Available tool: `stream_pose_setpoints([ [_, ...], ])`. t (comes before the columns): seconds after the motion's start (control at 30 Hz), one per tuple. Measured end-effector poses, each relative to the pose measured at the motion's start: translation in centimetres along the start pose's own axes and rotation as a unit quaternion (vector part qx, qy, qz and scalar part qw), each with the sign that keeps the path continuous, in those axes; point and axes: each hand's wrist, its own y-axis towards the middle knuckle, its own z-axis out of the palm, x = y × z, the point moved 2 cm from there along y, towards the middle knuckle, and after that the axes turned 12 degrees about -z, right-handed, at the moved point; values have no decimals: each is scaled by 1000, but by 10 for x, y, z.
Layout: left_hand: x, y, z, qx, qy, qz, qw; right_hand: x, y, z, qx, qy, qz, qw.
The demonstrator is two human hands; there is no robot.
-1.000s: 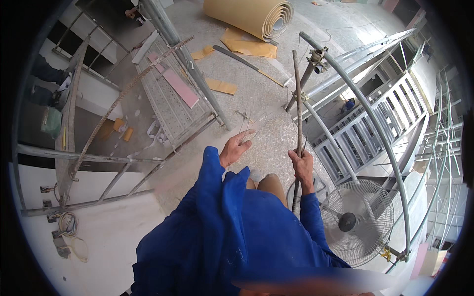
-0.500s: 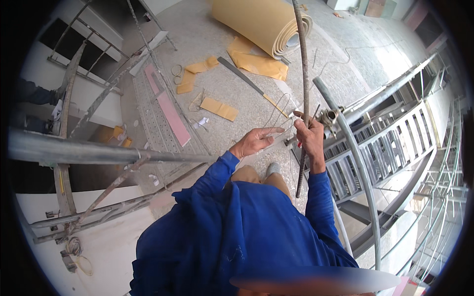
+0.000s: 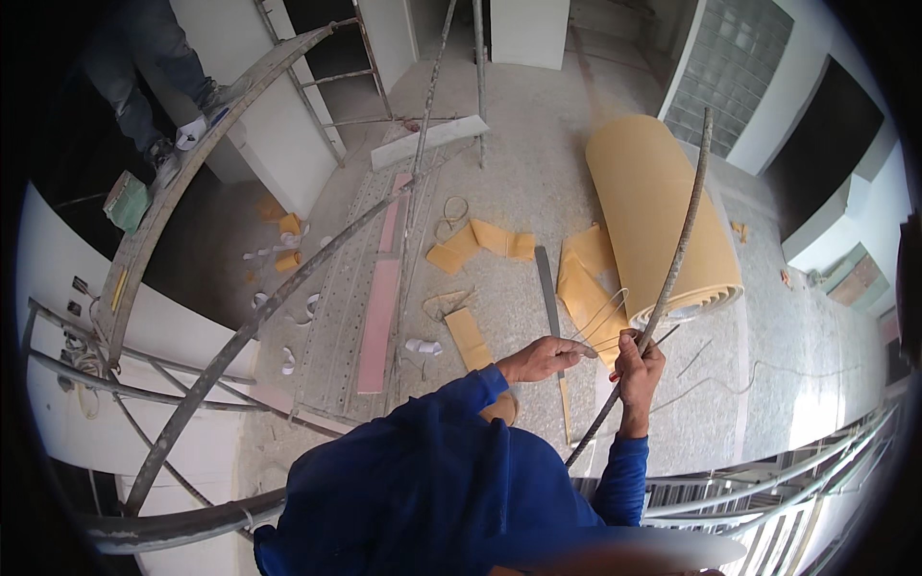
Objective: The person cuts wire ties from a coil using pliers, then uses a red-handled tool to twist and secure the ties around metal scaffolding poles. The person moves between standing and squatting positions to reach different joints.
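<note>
My right hand (image 3: 641,372) is closed around a long, slightly bent steel bar (image 3: 684,235), which slants from the upper right down past my front. Its lower part looks ribbed. A small red bit shows by the right palm; what it belongs to is hidden. My left hand (image 3: 540,360) is just left of it, thumb and fingers pinched together at a thin wire (image 3: 605,313). The wire loops up between the hands, and its ends are hard to make out. Beyond lies a yellow-tan roll of sheet material (image 3: 663,211).
A long dark strip with a yellow end (image 3: 550,302) lies beside yellow offcuts (image 3: 471,338). At left, scaffold tubes (image 3: 245,331) cross above a perforated plank (image 3: 336,307) with a pink strip (image 3: 381,317). Another person's legs (image 3: 144,86) stand on a raised board (image 3: 182,182). Metal railings run at lower right.
My view has swung to the right, so the roll appears farther right and the railings drop to the lower edge. The bar leans more. My left fingers have closed nearer the right hand.
</note>
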Motion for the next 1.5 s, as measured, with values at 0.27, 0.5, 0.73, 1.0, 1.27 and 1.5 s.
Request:
stream_pose_setpoints([
  [0.27,-24,173,-152,-101,-47,-28,993,-14,248,82,43,33,-29,998],
  [0.5,4,341,-288,-193,-111,-21,975,-87,475,161,93,38,-47,994],
  [0.73,16,456,-471,-302,-58,-63,950,-114,706,256,147,45,-80,985],
  [1.0,74,555,-634,-463,-75,-141,872,-142,927,359,177,-25,-87,980],
  [1.27,161,754,-844,-513,-43,-120,849,-237,1194,502,251,6,-114,961],
  [1.5,106,879,-970,-522,-37,-98,847,-264,1347,600,332,-23,-124,935],
])
